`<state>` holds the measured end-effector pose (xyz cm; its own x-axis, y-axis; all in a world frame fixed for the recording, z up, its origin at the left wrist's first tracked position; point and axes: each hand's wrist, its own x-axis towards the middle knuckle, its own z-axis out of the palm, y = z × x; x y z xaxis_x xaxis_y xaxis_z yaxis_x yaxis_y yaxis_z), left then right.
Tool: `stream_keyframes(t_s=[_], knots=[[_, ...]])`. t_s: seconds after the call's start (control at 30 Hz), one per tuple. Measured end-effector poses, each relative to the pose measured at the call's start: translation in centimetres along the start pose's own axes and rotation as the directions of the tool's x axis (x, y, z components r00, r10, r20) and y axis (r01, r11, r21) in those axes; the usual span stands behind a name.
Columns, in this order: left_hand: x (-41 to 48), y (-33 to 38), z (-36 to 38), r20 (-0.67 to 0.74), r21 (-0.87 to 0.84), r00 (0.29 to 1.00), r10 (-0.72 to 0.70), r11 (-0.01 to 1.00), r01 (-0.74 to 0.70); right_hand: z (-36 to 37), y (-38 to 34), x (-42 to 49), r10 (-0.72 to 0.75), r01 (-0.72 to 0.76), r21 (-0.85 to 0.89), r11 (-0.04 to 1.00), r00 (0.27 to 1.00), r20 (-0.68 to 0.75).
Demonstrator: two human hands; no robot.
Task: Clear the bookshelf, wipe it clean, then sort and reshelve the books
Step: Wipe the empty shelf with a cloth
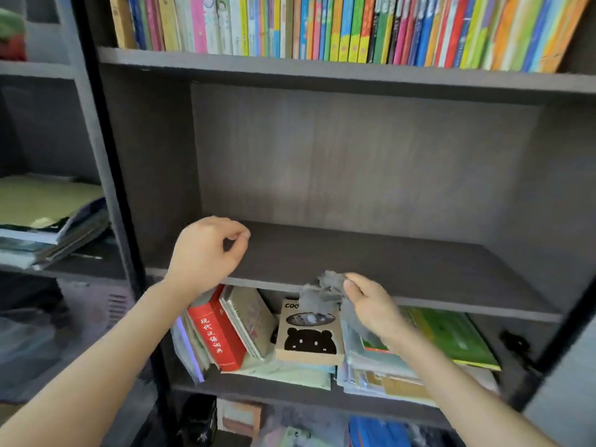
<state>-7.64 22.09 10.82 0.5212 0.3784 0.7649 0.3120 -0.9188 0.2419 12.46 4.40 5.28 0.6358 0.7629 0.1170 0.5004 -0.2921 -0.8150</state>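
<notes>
Forearms (96,366) reach up from the bottom edge toward the dark grey bookshelf (151,156). Its upper shelf carries a tight row of bright upright books (322,27). The middle shelf (371,256) is bare, so clearing looks done here and wiping seems the step in hand. On the shelf below, more books lie leaning and stacked (380,366), with a green one (451,337) on top at the right end. A tan box (309,337) among them shows a black bear face and the letters "COO", the rest hidden. Toward that shelf's left end leans a red dictionary (219,337), its spine reading 现代汉语词典.

The left hand (206,250) hovers over the middle shelf's front left corner, fingers curled and thumb against fingertips, with nothing visible in it. The right hand (371,306) pinches a crumpled grey cloth (324,290) at the middle shelf's front edge.

To wipe well, I would flatten the cloth, start at the back left corner and draw overlapping strokes toward the front edge.
</notes>
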Motion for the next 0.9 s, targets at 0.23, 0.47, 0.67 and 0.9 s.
stream_keyframes(t_s=[0.23,0.47,0.67,0.9], knots=[[-2.2,12.0,4.5,0.552,-0.639,0.827,-0.111,0.581,0.504,-6.5,1.0,-14.2,0.474,-0.234,0.843,0.484,0.880,-0.028],[-10.4,27.3,5.5,0.726,-0.633,0.298,0.619,0.434,0.642,-12.0,3.2,-30.4,0.576,-0.140,0.864,0.484,0.794,-0.194],[-19.6,40.1,7.5,0.685,-0.611,0.021,0.729,0.558,0.561,-16.7,5.9,-47.7,0.639,-0.238,0.698,0.675,0.662,-0.392],[-31.4,57.7,7.5,0.667,-0.692,0.001,0.745,0.619,0.371,-21.4,14.4,-66.8,0.724,-0.365,0.626,0.689,0.368,-0.583]])
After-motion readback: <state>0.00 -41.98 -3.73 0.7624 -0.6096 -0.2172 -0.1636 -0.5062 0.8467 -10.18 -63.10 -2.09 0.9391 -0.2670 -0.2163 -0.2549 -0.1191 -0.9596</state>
